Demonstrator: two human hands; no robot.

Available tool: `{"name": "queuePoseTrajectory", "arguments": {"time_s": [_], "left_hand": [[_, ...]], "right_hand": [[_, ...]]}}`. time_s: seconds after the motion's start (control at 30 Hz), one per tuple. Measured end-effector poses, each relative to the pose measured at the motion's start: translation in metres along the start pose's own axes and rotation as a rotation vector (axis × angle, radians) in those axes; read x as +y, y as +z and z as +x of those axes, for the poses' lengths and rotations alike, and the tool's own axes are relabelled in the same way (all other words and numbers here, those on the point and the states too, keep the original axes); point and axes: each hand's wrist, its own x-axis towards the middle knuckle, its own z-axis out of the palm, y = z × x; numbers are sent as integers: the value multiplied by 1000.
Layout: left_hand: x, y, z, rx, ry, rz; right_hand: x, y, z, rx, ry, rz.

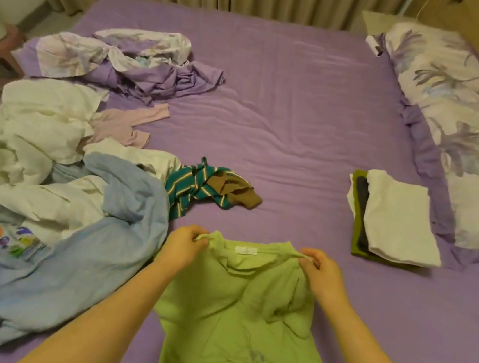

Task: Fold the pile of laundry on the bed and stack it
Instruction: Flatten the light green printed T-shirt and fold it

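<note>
- On the purple bed sheet [288,102], close to the person, a light green shirt [244,319] lay flat, collar end away from the camera, white neck label [247,250] facing up.
- Left hand [182,245] pinched the left shoulder edge by the collar, fingers curled round a bunch of the cloth.
- Right hand [319,272] pinched the right shoulder edge the same way, fingers curled on fabric.
- Shirt looked thin, soft and limp: creased across the chest, one fold bunched under the right shoulder. Judged light, no stiffness, would sag anywhere unsupported, not fragile, not slippery.
- Best hold, as judged: shoulder seams or both side hems, two points at once so it stays spread; smooth the chest wrinkle before folding.
- Folded stack [394,220] sat well to the right, near the floral pillow [466,135]: white piece on top, dark and olive pieces under it.
- Unfolded pile [50,171] lay at left: white, blue and pink items, plus a teal striped garment [197,188] just beside it.
- Judged early in the task, most of the pile not yet done.
</note>
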Motion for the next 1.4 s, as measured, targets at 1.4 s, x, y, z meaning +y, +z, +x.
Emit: {"name": "queuePoseTrajectory", "arguments": {"time_s": [1.4], "left_hand": [[100,235,221,-60,553,696]], "right_hand": [[153,-17,148,191,16,-263]]}}
